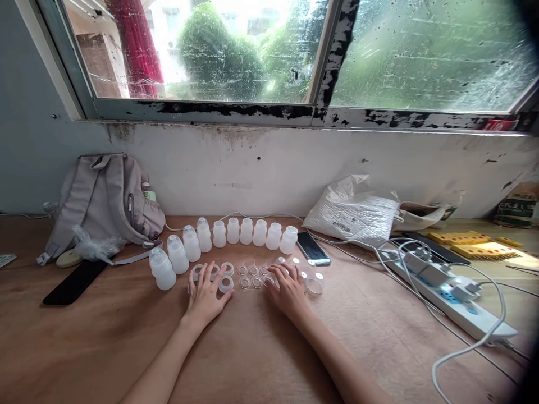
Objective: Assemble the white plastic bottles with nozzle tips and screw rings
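Head view: left hand (pixel 206 294) fingers spread on rings (pixel 226 276); right hand (pixel 288 289) likewise, flat.

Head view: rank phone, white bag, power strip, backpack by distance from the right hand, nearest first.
From the right hand:
1. Phone, just beyond it, slightly right, face up.
2. White bag, farther back right, against the wall.
3. Power strip, far right, with cables plugged in.
4. Backpack, far left, past the left hand, against the wall.
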